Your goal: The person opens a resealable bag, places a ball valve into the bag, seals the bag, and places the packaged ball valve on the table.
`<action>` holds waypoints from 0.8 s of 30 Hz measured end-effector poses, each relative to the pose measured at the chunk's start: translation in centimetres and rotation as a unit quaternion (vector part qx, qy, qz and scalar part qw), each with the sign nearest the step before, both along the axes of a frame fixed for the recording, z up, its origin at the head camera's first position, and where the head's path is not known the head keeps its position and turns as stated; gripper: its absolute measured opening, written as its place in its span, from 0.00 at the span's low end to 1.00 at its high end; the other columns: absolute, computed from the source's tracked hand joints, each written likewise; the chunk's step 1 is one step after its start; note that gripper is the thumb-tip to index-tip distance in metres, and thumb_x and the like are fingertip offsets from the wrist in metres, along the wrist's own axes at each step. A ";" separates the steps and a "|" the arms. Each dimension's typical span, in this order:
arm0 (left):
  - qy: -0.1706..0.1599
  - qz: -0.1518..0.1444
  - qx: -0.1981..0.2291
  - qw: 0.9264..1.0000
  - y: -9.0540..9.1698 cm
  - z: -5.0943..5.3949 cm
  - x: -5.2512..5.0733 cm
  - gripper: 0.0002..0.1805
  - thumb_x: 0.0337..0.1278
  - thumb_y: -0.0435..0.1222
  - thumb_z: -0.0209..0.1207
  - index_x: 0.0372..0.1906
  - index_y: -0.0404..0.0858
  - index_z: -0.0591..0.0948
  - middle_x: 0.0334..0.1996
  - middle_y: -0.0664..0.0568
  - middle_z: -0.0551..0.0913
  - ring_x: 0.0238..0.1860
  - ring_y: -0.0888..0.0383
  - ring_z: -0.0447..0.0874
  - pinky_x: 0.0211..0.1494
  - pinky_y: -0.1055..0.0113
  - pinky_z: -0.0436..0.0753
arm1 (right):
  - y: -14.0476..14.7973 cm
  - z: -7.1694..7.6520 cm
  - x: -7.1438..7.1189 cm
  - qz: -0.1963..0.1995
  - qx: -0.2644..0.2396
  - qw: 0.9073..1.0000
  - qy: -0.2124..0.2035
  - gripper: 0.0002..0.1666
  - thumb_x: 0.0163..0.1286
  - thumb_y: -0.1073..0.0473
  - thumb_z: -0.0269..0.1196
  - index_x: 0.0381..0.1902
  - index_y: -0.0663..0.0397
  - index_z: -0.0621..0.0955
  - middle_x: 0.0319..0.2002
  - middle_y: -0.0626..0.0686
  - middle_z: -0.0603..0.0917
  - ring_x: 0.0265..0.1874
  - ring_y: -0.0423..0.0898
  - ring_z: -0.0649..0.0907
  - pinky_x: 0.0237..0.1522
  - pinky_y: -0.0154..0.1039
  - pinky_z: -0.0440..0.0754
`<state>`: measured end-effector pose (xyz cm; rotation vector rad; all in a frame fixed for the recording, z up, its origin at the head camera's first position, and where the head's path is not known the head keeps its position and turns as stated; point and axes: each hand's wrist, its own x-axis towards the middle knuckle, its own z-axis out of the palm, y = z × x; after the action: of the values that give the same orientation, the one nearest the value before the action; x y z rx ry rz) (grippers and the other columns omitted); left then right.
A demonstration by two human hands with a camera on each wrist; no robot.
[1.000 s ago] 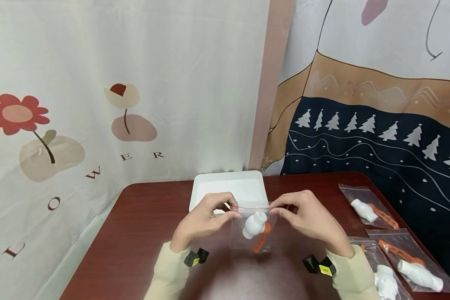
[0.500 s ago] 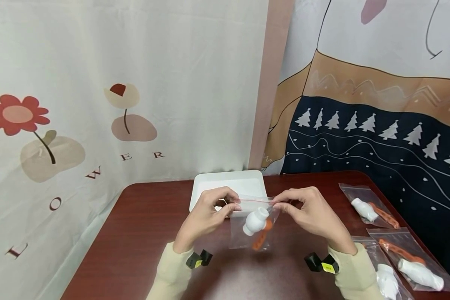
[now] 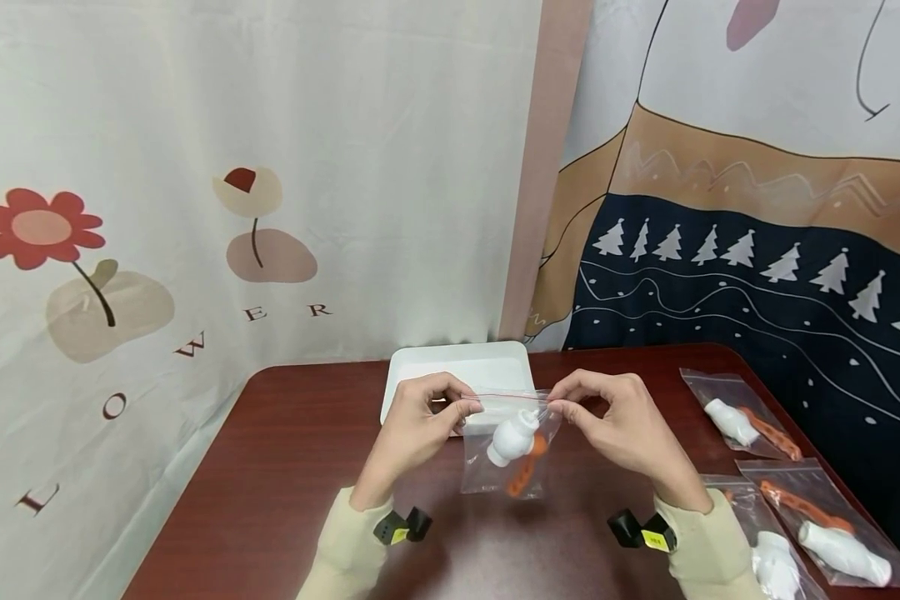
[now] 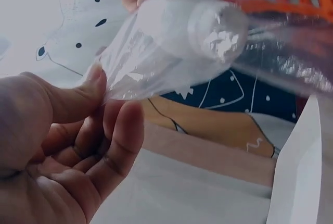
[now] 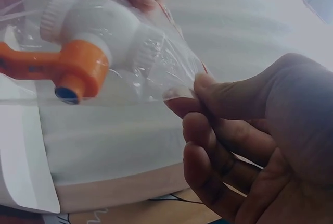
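Note:
A clear zip bag (image 3: 480,475) with a red line along its top hangs between my two hands above the table. Inside it are a white plastic valve body (image 3: 512,440) with ribbed ends and an orange valve handle (image 5: 78,70). My left hand (image 3: 418,421) pinches the bag's top left corner between thumb and index finger. At the top right corner, my right hand (image 3: 613,421) pinches the bag the same way. In the left wrist view the bag's film (image 4: 140,73) stretches away from the thumb, and the orange handle lies beyond the white body.
Behind the bag a white tray (image 3: 459,360) stands at the back of the dark red table (image 3: 285,467). Three similar bags lie along the right side: a far bag (image 3: 738,417), a near bag (image 3: 832,525) and one partly hidden by the right sleeve (image 3: 776,558). Printed curtains hang behind.
Both hands have raised the bag slightly, its top edge now higher against the tray. Both keep their pinch at the corners. The bags on the right have stayed put.

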<state>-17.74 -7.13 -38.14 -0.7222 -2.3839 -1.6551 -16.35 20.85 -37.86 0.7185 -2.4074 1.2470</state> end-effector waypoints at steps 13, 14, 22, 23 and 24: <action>0.042 0.013 0.054 0.998 0.4 -0.3 0.0 0.05 0.56 0.32 0.73 0.27 0.39 0.88 0.17 0.46 0.81 0.19 0.62 0.78 0.24 0.73 0.76 | -0.1 0.3 0.0 -0.011 0.001 1.000 -0.017 0.09 0.65 0.60 0.73 0.34 0.36 0.86 0.30 0.38 0.88 0.22 0.35 0.78 0.20 0.32 0.76; 0.057 0.011 0.057 0.997 0.5 -0.4 0.0 0.06 0.55 0.31 0.73 0.26 0.40 0.87 0.17 0.47 0.81 0.20 0.64 0.76 0.24 0.74 0.76 | -0.1 0.3 0.0 -0.009 0.001 1.000 -0.021 0.09 0.65 0.60 0.73 0.34 0.36 0.86 0.30 0.38 0.88 0.23 0.36 0.79 0.21 0.32 0.76; 0.136 -0.017 0.115 0.984 1.1 -0.7 0.0 0.05 0.56 0.25 0.70 0.29 0.37 0.89 0.23 0.46 0.87 0.27 0.67 0.83 0.31 0.71 0.86 | -0.1 0.1 0.0 0.018 0.023 0.999 -0.046 0.10 0.66 0.60 0.72 0.39 0.37 0.83 0.29 0.36 0.88 0.30 0.35 0.83 0.30 0.33 0.79; 0.135 -0.020 0.119 0.983 1.2 -0.8 0.0 0.05 0.56 0.25 0.69 0.31 0.37 0.89 0.26 0.45 0.88 0.29 0.66 0.86 0.33 0.69 0.88 | 0.0 0.2 0.1 0.019 0.028 0.998 -0.049 0.11 0.66 0.61 0.72 0.41 0.38 0.83 0.29 0.35 0.88 0.30 0.35 0.83 0.32 0.33 0.79; 0.131 -0.021 0.121 0.984 1.3 -0.8 0.0 0.05 0.56 0.25 0.69 0.32 0.38 0.89 0.27 0.45 0.89 0.30 0.65 0.88 0.34 0.67 0.89 | 0.0 0.2 0.1 0.021 0.032 0.998 -0.051 0.12 0.67 0.61 0.71 0.44 0.38 0.82 0.30 0.35 0.88 0.31 0.35 0.84 0.34 0.34 0.80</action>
<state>-17.71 -5.84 -38.91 -0.8867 -1.9609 -1.7057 -16.24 20.81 -37.70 0.7442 -2.5378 1.2570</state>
